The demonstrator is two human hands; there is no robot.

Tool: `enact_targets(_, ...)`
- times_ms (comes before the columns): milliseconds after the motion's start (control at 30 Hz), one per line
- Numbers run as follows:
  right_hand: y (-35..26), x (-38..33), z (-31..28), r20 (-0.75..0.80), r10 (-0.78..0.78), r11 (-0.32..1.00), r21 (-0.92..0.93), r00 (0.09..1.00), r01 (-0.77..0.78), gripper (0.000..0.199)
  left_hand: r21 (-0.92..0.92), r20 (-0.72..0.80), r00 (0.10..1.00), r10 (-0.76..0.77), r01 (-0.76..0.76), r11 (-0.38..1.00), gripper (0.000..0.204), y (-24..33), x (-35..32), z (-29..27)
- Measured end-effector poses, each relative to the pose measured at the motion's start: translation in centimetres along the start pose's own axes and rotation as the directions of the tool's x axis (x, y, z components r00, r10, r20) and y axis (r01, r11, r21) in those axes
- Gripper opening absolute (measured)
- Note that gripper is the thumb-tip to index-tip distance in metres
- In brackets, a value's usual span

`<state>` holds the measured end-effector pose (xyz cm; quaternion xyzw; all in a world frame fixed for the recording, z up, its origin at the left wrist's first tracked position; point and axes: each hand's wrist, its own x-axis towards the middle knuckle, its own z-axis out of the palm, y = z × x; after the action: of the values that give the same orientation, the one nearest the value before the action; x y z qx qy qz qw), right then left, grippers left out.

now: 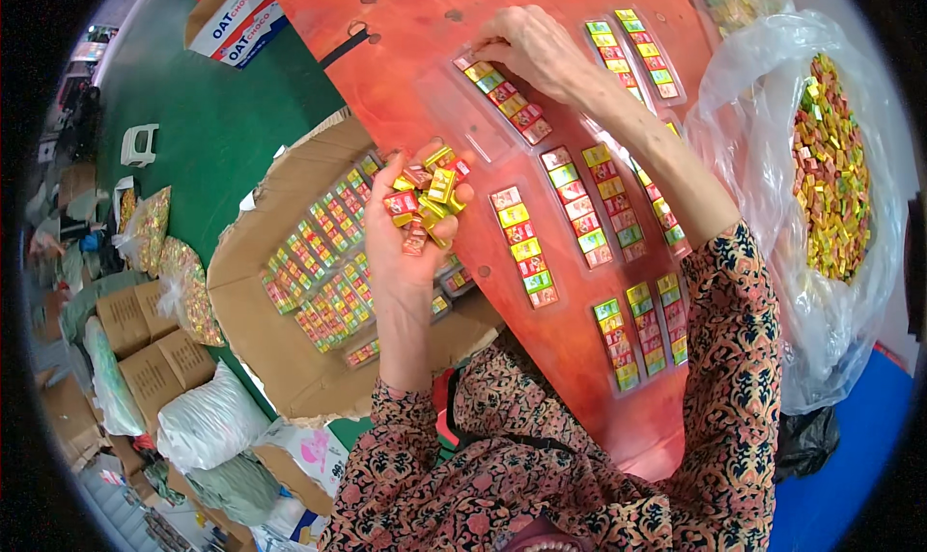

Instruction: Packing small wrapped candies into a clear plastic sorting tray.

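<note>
My left hand (398, 253) is palm up, fingers curled round a loose handful of small wrapped candies (441, 185) in yellow, red and pinkish wrappers. Beyond it, to the right, my right hand (541, 55) reaches over a clear plastic tray. Its fingers are pinched together at the far end of a row of candies (504, 98) in that tray; whatever they hold is hidden. Beside this row, the tray's left slot (473, 132) has no candies. Several filled trays (576, 204) lie nearby on the red table (406, 88).
A big clear plastic bag (744, 117) of loose candies (830, 175) stands at the right. Left of the table, an open cardboard box (237, 272) holds stacked filled trays (333, 306). Cartons (169, 359), sacks (208, 417) and a white stool (140, 144) are on the floor farther left.
</note>
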<state>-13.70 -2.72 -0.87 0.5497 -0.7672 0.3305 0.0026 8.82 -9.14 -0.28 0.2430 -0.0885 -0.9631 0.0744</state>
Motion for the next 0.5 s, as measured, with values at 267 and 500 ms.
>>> enact_targets(267,-0.7,-2.1,-5.0,0.172,0.124,0.984,0.103,0.977,-0.143,0.019,-0.004,0.013,1.0,0.0,0.0,1.0,0.036,0.0,0.0,0.0)
enact_targets(500,-3.4,-6.3,-4.9,0.265,0.197,0.975,0.053,0.944,-0.218,0.015,0.038,-0.008,0.999,0.049,-0.049,0.998,0.035,-0.3,-0.2,0.3)
